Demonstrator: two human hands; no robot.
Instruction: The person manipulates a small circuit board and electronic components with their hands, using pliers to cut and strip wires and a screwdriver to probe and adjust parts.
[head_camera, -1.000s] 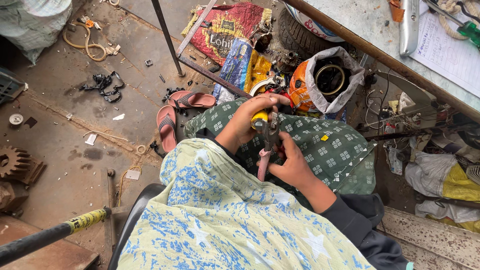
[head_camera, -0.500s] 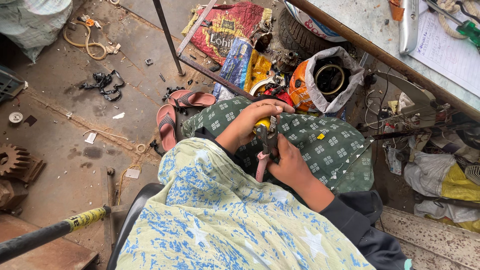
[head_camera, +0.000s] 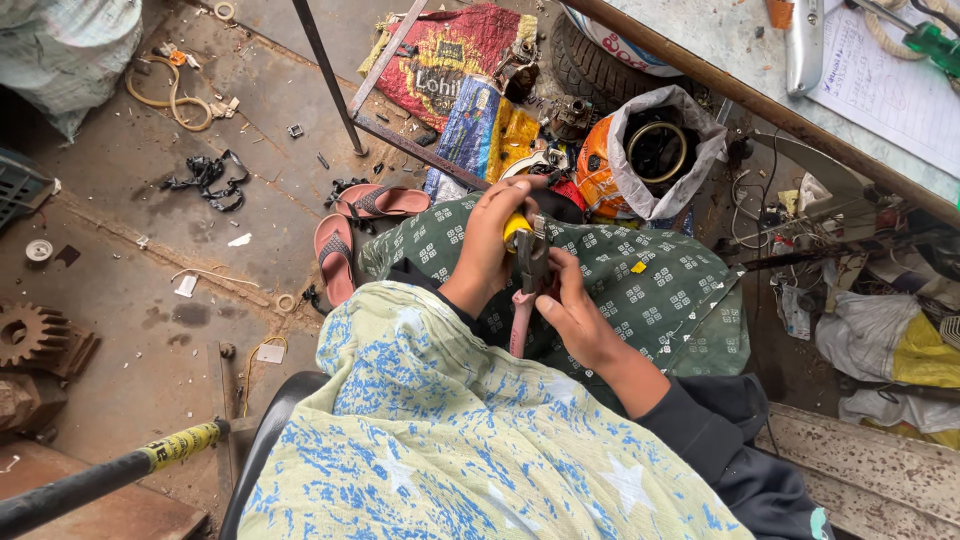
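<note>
Over patterned cloth, hands (head_camera: 535, 270) grip metal pliers (head_camera: 530, 262).

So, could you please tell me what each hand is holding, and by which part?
The left hand is wrapped around a small yellow piece. The right hand holds pliers by the pink handles, fingers closed just below the metal head.

Stained concrete floor (head_camera: 250, 90), pink sandals (head_camera: 352, 232) near the centre, black straps (head_camera: 207, 180) at ten o'clock, rusty gear (head_camera: 28, 335) at nine o'clock, printed sacks (head_camera: 455, 75) at twelve o'clock
</note>
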